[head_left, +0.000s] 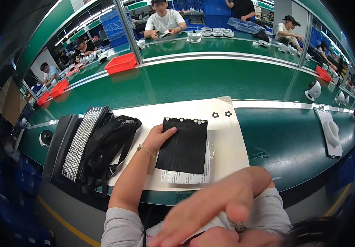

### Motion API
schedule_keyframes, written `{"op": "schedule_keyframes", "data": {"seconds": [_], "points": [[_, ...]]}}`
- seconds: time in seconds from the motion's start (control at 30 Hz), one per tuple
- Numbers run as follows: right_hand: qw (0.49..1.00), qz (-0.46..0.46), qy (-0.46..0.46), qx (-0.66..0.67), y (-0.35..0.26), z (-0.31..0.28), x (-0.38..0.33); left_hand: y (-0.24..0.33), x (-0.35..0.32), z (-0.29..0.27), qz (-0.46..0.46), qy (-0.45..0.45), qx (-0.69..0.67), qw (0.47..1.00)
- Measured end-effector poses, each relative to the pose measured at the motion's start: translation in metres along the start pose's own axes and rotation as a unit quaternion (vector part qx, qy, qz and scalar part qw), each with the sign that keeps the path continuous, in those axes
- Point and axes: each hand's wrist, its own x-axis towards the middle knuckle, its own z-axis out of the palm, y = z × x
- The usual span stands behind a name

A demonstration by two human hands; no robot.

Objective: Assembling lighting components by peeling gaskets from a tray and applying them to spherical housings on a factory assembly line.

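Black sheet [183, 145] on white mat [226, 144], green bench [185, 80].

Left hand [157, 138]: fingers flat, loosely spread, resting on the sheet's left edge (no grip). Right hand [210, 206]: near, blurred, open, apparently empty. Stacked black pieces [89, 146] lie left; two small black flower shapes [221, 114] lie on the mat's far edge.

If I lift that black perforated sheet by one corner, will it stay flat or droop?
The black perforated sheet looks thin and lies flat on the white mat, so it probably droops. It seems light: the left hand steadies it at one edge only. The white paper sheet underneath may slide along.
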Motion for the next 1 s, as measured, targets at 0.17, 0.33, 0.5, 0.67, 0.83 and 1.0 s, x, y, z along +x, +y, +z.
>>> {"op": "schedule_keyframes", "data": {"seconds": [0.17, 0.33, 0.5, 0.67, 0.83, 1.0], "points": [[0.787, 0.077, 0.321, -0.521, 0.009, -0.072, -0.047, -0.008, 0.006, -0.005, 0.109, -0.048, 0.028, 0.992], [0.482, 0.188, 0.518, -0.681, 0.016, -0.131, -0.184, 0.002, 0.003, 0.007, 0.004, -0.008, 0.023, 1.0], [0.605, 0.201, 0.533, -0.557, 0.023, -0.133, -0.165, -0.001, 0.002, 0.0, 0.001, -0.007, -0.005, 1.0], [0.617, 0.21, 0.504, -0.567, 0.027, -0.134, -0.168, -0.001, 0.004, 0.004, -0.002, -0.001, 0.014, 1.0], [0.647, 0.25, 0.531, -0.487, 0.024, -0.132, -0.163, -0.001, 0.002, 0.002, 0.0, -0.013, 0.011, 1.0], [0.654, 0.28, 0.535, -0.456, 0.023, -0.125, -0.154, 0.0, -0.001, 0.001, 0.002, -0.013, 0.01, 1.0]]}}
